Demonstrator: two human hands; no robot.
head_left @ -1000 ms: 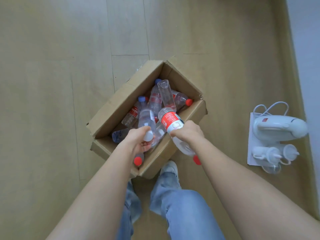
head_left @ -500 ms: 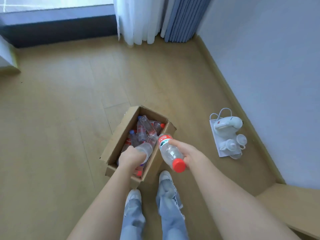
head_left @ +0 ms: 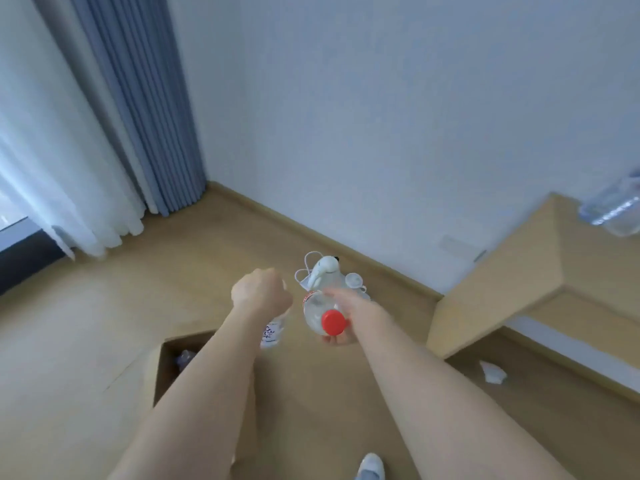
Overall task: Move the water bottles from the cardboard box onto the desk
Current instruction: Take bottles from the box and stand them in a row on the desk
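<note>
My left hand (head_left: 260, 294) grips a clear water bottle (head_left: 273, 332) whose lower part shows below my wrist. My right hand (head_left: 349, 306) holds a second clear bottle with a red cap (head_left: 333, 322), the cap pointing toward me. Both bottles are in the air above the floor. The cardboard box (head_left: 157, 367) sits low left, mostly hidden by my left forearm; a bottle shows dimly inside it. The light wooden desk (head_left: 512, 271) stands at the right against the wall. One clear bottle (head_left: 613, 209) lies on the desk at the frame's right edge.
A white appliance with cord and cups (head_left: 323, 271) lies on the floor near the wall, behind my hands. A crumpled white scrap (head_left: 491, 372) lies under the desk. Blue and white curtains (head_left: 138, 109) hang at the left. My shoe (head_left: 372, 467) shows at the bottom.
Both hands have lifted their bottles out of the box and risen. The view has swung up and right, so the box dropped to the lower left and the desk came into sight.
</note>
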